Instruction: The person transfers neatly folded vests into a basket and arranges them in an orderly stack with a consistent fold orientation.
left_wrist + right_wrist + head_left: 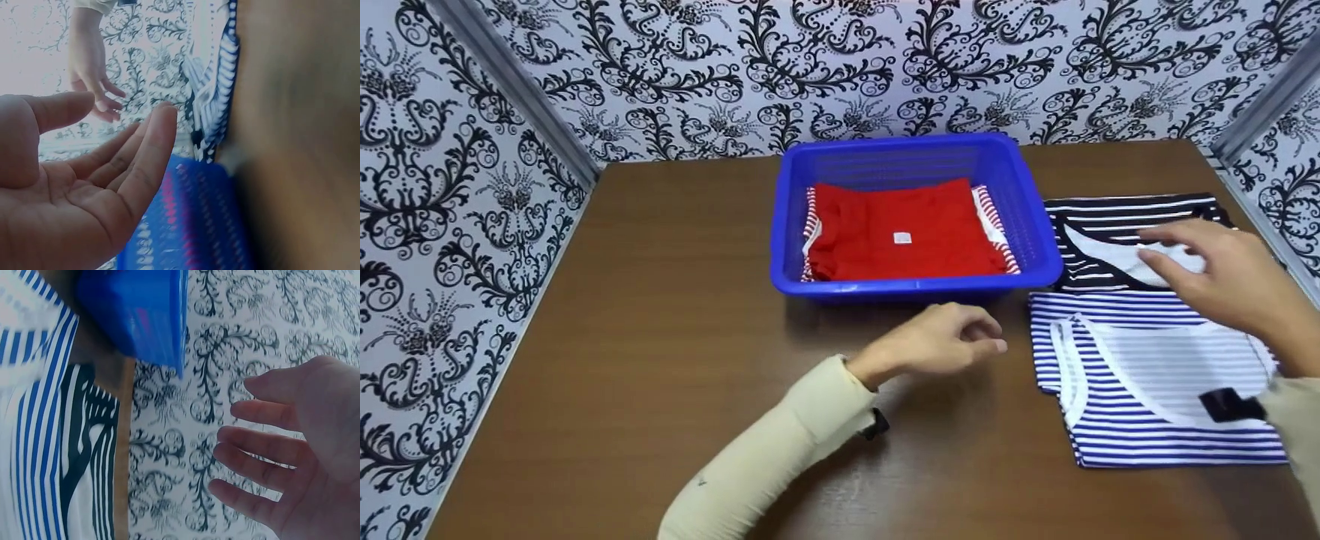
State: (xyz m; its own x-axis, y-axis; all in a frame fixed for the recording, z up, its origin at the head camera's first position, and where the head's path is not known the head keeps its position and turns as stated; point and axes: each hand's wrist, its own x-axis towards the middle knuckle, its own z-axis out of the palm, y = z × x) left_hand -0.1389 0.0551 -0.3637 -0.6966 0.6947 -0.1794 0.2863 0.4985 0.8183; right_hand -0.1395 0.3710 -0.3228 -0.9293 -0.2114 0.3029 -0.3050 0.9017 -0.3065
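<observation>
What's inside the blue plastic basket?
A red garment with a small white label lies on top; red-and-white striped fabric shows at both sides. Anything else beneath, and the floor of the basket, is covered.

A back wall [682, 90], a left wall [427, 225] and a right wall [1296, 142] stand around three sides of a brown table [675, 300], all covered in the same white paper printed with black curling leaves, scrolls and dotted sprays. A plain grey post [531, 97] slants up the left back corner, and a matching grey strip [1271, 97] marks the right one. The table has a smooth surface with faint grain, and light leaves a soft, pale sheen on its near part, towards the bottom of the head view.
</observation>
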